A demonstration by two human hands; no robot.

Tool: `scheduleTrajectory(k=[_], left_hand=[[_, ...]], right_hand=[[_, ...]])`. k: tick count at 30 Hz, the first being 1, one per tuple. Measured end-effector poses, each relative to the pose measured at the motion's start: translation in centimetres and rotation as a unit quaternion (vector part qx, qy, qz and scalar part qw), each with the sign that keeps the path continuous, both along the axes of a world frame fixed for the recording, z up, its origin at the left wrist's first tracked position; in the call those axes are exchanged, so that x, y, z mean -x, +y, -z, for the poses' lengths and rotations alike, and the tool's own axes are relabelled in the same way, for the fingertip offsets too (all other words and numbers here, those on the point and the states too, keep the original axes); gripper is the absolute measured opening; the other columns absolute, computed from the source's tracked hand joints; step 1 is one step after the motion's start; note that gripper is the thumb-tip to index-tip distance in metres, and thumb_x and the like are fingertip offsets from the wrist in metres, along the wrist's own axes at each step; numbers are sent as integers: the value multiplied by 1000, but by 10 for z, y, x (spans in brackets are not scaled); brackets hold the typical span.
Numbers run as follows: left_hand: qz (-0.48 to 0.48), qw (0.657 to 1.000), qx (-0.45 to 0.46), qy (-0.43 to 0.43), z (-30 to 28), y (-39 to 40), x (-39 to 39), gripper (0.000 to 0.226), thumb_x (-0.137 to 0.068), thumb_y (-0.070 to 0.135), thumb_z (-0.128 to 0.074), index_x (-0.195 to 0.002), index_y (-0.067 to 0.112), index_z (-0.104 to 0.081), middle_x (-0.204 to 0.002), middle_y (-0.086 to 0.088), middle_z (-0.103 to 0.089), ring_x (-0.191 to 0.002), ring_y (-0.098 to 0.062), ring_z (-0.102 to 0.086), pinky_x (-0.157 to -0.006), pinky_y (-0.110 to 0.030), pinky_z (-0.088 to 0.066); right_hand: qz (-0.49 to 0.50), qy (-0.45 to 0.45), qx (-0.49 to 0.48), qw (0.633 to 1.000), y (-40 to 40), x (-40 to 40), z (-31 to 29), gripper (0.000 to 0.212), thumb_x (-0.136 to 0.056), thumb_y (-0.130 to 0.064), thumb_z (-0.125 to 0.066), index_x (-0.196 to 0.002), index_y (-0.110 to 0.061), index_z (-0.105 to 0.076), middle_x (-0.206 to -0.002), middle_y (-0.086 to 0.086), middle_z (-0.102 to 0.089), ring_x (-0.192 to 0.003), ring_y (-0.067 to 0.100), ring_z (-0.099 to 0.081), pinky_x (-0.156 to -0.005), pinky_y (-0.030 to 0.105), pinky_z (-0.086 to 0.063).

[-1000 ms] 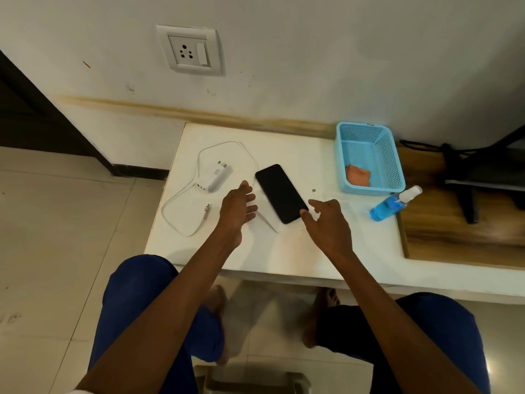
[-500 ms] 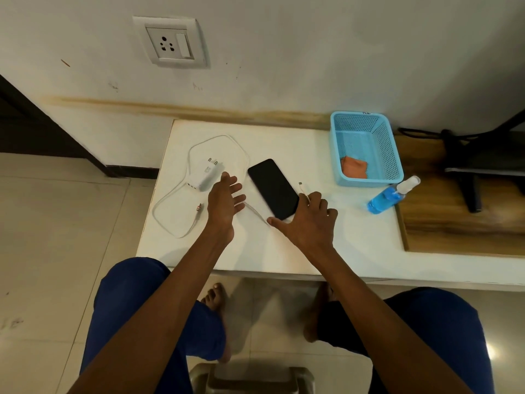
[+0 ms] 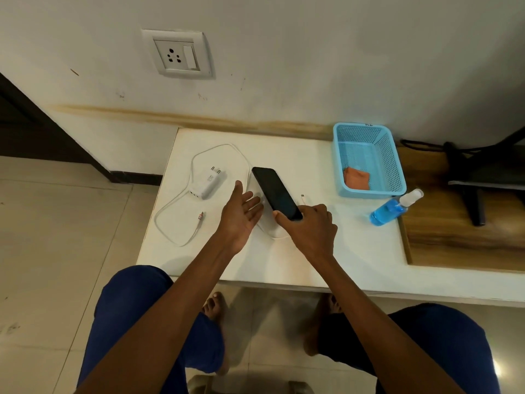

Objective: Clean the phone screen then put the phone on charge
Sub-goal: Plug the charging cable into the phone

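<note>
White cable (image 3: 181,200): lies in a loose loop on the left part of the white table (image 3: 341,251), one red-tipped connector (image 3: 200,216) resting free near the front of the loop.

White charger adapter (image 3: 208,182): lies flat inside the loop, pins pointing toward the wall, untouched. A wall socket (image 3: 177,54) is mounted on the wall above it.

Left hand (image 3: 241,214): palm turned up, fingers straight and spread, holding nothing. Its fingertips lie just beside the left long edge of the phone; contact cannot be confirmed.

Phone (image 3: 275,191): black, screen up, set diagonally at the middle of the table, far end toward the wall, near end toward the person.

Right hand (image 3: 309,228): grips the phone at its near end, thumb on the left edge and fingers curled over the right corner. Whether the near end is raised off the table cannot be told. A second small connector (image 3: 303,198) lies just right of the phone.

Blue basket (image 3: 395,166): stands at the right rear of the table with an orange cloth (image 3: 356,177) inside, at its front left corner.

Blue spray bottle (image 3: 395,207): lies on its side just in front of the basket, at the table's right edge.
</note>
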State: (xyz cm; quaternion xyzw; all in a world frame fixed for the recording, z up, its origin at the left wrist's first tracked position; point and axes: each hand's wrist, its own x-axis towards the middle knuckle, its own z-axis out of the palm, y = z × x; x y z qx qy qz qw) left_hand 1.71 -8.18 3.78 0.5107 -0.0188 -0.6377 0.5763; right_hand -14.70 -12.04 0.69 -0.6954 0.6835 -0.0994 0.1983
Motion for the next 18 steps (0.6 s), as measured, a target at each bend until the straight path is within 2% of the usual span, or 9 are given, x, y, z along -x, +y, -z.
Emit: scheduleTrajectory(k=[3,5,9,11,14,18], left_hand=[[4,999,21,41,-1,-1,-2,80,-96,64,-36,-150,5,-33,-148,-15,-48,-135,-27,-47,-118,-42,-32],[-10,997,50,64,-1,-1,-4,84,-94,70,-32,-149,6,-37,-147,-14,-48,-136,-28,-46,-118,-43,-30],[-64,985,107,117,-1,2,-9,90,-89,78,-28,-143,9,-48,-134,-14,-61,-122,-30,-59,-103,-43,-48],[-87,976,133,149,-2,4,-12,98,-83,84,-27,-143,10,-48,-136,-16,-59,-125,-32,-57,-106,-46,-45],[-97,960,175,195,-1,5,-13,108,-75,91,-27,-145,11,-44,-143,-17,-53,-132,-38,-51,-115,-54,-30],[-78,936,252,233,-3,7,-17,111,-73,92,-28,-150,12,-37,-150,-17,-44,-138,-41,-42,-117,-58,-25]], right_hand=[[7,-59,-19,998,3,-2,0,82,-66,-89,-45,-114,-26,-66,-121,0,-60,-114,21,-56,-95,40,-44],[1,-97,-21,995,8,-5,-2,85,-63,-90,-46,-116,-27,-65,-123,-3,-60,-115,19,-55,-96,38,-43],[-22,-162,-14,986,22,-14,-6,86,-58,-92,-48,-115,-30,-64,-116,-13,-55,-112,14,-55,-94,32,-41],[-57,-180,13,982,27,-17,-10,85,-59,-95,-47,-115,-32,-64,-108,-20,-47,-108,9,-52,-92,30,-40],[-133,-152,89,975,32,-21,-16,83,-65,-95,-43,-117,-33,-63,-111,-14,-54,-106,8,-52,-92,33,-45],[-159,-113,156,968,38,-31,-23,81,-68,-91,-46,-119,-29,-63,-118,-5,-59,-109,13,-54,-89,36,-48]])
